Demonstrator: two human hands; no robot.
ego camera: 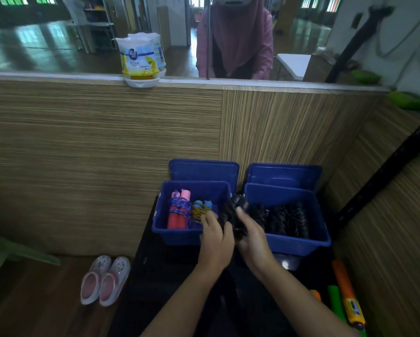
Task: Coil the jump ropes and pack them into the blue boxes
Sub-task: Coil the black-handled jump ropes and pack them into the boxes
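Two blue boxes stand side by side on a dark surface against the wood-grain wall. The left blue box (179,235) holds a red-and-pink-handled jump rope (178,210) wrapped in blue cord and a smaller blue-handled rope (201,209) in yellow cord. The right blue box (299,244) contains several coiled black ropes (286,220). Between the boxes, my left hand (216,242) and my right hand (252,239) both grip a coiled black jump rope (235,210), held above the gap where the two boxes meet.
Blue lids (204,170) lean behind the boxes. A pair of pink clogs (105,279) sits on the floor at left. Orange and green foam handles (342,295) lie at right. An air freshener pack (140,59) rests on the mirror ledge.
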